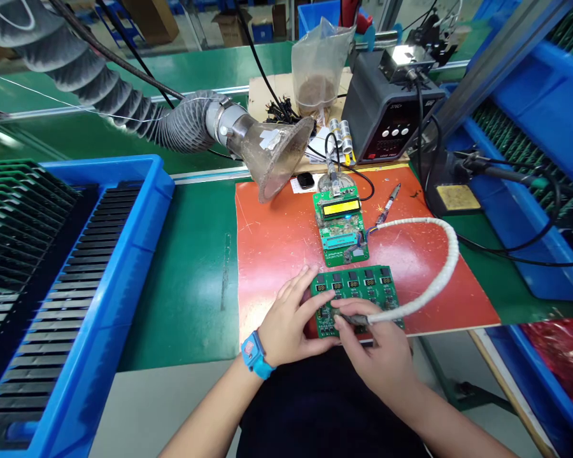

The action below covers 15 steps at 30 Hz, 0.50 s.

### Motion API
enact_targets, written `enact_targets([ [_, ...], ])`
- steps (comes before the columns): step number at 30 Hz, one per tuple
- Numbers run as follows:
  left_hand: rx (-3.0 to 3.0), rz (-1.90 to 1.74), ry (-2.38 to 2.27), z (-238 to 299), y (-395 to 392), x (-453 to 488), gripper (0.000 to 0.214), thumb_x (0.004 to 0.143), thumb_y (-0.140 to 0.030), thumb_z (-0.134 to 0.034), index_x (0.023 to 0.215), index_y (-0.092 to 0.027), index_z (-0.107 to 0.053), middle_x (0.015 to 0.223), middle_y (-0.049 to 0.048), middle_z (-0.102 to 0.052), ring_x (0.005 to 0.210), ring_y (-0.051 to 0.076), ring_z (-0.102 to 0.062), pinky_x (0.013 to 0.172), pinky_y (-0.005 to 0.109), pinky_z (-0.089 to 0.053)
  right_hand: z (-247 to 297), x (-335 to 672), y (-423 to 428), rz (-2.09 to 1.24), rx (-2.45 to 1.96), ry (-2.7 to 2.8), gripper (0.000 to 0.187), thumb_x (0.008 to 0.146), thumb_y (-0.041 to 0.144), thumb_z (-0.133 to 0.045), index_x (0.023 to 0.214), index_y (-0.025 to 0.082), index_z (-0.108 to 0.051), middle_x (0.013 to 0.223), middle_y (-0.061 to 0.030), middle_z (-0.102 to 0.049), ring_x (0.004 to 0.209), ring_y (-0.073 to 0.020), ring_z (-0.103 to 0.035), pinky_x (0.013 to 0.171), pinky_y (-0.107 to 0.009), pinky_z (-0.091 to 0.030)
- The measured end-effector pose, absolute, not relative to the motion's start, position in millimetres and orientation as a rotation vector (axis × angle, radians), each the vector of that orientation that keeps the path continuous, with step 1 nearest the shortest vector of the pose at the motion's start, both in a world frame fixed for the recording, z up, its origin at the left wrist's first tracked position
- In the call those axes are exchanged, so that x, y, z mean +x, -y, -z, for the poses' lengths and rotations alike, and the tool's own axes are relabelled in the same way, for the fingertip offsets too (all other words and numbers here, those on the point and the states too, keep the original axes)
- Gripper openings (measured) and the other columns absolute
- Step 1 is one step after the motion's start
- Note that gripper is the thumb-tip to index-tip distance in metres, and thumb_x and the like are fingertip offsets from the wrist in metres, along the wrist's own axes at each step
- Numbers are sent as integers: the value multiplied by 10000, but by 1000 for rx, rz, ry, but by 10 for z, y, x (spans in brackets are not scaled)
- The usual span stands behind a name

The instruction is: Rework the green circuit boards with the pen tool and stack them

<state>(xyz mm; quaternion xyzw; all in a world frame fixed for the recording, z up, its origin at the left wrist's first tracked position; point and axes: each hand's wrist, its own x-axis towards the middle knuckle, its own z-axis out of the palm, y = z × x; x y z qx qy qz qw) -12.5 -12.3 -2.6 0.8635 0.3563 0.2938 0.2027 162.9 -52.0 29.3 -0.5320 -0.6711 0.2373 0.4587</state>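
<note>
A green circuit board panel (356, 283) with a row of small digit displays lies near the front edge of the orange mat. My left hand (291, 315) grips its left side, fingers spread over the edge and thumb along the front. My right hand (379, 350) pinches a dark probe-like tip (356, 319) at the end of a white-sleeved cable (446, 267), against the panel's lower part. My fingers partly hide the contact. The cable curves back to a green programmer board (341, 238) with a lit yellow screen (340, 208), just behind the panel.
A fume extraction funnel (279, 156) hangs at the back left of the orange mat (272, 254). At the back right are a soldering station (386, 121) and a pen (389, 202). Blue bins (165, 184) holding boards flank the bench on both sides.
</note>
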Motion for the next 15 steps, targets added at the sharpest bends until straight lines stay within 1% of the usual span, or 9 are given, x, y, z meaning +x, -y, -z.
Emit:
enact_targets([
  [12, 2422, -800, -1006, 21, 129, -130, 664, 795, -420, -684, 1371, -207, -432, 1577, 167, -201, 1445, 347, -246, 1095, 554, -361, -270, 1625, 517, -597, -1284, 1643, 170, 892, 102, -566, 1011, 223, -554, 991, -55, -669, 932, -176, -672, 700, -243, -581],
  [15, 2440, -742, -1042, -27, 137, -127, 652, 794, -426, -685, 1359, -207, -447, 1578, 169, -209, 1455, 356, -214, 1107, 579, -325, -274, 1624, 514, -594, -1283, 1644, 171, 890, 99, -564, 1006, 224, -550, 989, -53, -671, 919, -177, -679, 688, -244, -582],
])
